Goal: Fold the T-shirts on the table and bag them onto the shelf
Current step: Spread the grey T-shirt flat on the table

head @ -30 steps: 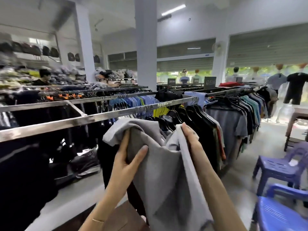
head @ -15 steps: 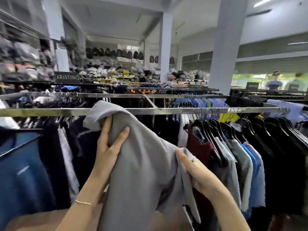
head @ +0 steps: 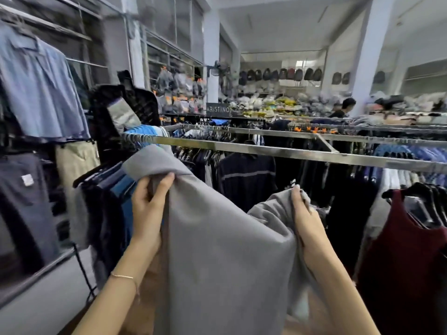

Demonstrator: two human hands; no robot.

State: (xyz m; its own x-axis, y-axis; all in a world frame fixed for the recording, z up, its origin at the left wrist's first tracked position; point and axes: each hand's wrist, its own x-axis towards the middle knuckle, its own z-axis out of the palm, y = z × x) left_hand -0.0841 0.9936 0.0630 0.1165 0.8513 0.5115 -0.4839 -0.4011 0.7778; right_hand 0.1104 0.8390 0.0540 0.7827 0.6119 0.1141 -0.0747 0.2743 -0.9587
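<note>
I hold a grey T-shirt up in front of me with both hands, and it hangs down out of the frame. My left hand pinches its upper left edge, thumb and fingers closed on the cloth. My right hand grips a bunched upper right part. A bit of brown table surface shows below, between my left arm and the shirt. No bag is in view.
A steel clothes rail full of hung dark shirts crosses right behind the T-shirt. A maroon top hangs at the right. Hanging shirts and a black crate stand at the left. A person stands by far shelves of bagged clothes.
The view has swung left across the shop. My hands have moved apart, spreading the grey T-shirt wider between them, with the left hand holding a higher corner.
</note>
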